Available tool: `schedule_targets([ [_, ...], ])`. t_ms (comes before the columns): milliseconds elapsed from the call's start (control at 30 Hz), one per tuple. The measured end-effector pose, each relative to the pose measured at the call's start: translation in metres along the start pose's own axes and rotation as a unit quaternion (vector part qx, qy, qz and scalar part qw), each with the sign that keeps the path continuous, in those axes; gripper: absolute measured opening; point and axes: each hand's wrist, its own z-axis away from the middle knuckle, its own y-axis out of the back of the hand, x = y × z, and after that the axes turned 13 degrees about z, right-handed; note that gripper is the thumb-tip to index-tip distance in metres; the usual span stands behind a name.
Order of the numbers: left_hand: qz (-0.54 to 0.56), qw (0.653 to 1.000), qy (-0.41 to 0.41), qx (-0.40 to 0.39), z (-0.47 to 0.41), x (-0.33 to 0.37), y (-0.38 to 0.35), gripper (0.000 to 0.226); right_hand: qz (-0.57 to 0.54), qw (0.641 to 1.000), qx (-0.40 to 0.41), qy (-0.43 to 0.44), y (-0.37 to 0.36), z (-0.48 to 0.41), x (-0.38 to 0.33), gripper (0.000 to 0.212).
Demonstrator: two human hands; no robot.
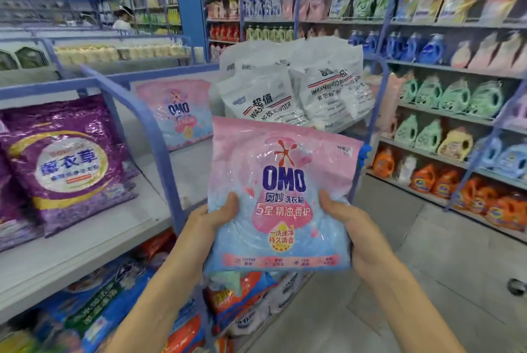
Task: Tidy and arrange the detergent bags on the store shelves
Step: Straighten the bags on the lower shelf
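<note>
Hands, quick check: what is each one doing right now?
Left hand: grips the pink OMO bag at its lower left edge.
Right hand: grips the same bag at its lower right edge.

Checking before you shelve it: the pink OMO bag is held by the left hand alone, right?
No. The head view shows the pink OMO bag held by both hands: left hand on its lower left edge, right hand on its lower right.
</note>
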Motion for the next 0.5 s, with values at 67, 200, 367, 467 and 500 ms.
schedule_targets([
  [67, -0.012, 1.000, -0.006, 0.013, -0.031, 0.001, -0.013, 0.052, 0.021, 1.000, -0.002, 0.005, 0.012, -0.038, -0.017, 0.049],
  [200, 0.002, 0.998, -0.030, 0.050, -0.087, 0.009, -0.023, 0.058, 0.054, 0.998, -0.038, 0.016, 0.011, -0.111, -0.046, 0.048],
  [367, 0.000, 0.984, -0.075, 0.159, -0.143, 0.026, -0.026, 0.052, 0.109, 0.992, -0.051, 0.026, -0.015, -0.208, -0.064, 0.037],
  [467, 0.010, 0.969, -0.099, 0.225, -0.175, 0.033, -0.017, 0.062, 0.139, 0.983, -0.118, 0.012, -0.032, -0.268, -0.072, 0.057],
  [500, -0.004, 0.961, -0.107, 0.255, -0.185, 0.036, -0.012, 0.067, 0.147, 0.978, -0.149, 0.009, -0.038, -0.288, -0.076, 0.062],
])
